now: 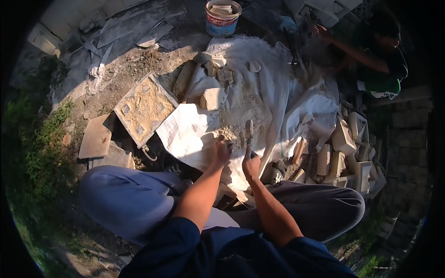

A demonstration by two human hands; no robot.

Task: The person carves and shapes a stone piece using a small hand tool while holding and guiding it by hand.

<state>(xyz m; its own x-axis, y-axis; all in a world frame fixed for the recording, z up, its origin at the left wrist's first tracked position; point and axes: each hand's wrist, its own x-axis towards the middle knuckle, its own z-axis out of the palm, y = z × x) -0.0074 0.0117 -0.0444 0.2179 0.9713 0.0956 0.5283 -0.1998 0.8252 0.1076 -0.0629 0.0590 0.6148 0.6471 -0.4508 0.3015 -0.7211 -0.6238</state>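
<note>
My right hand (pixel 251 165) is closed around a narrow hand tool with a pale, rounded upper end (pixel 249 127); its exact kind does not show. Just to its left, my left hand (pixel 223 151) is curled low over the sheet, and what its fingers hold, if anything, is too small to make out. Both hands are above a white woven sack sheet (pixel 185 132) spread in front of my crossed legs. Pale crumbs and powder (pixel 243 116) lie on the sheet near my fingers. Beyond them sits a pale stone block (pixel 212 99).
Left of the sheet is a square tray (pixel 155 83) of yellowish powder. Cut stone blocks (pixel 344 136) are heaped at the right. A paint bucket (pixel 221 23) with pieces inside stands at the back. Another person (pixel 378 55) sits at the upper right, one arm stretched out.
</note>
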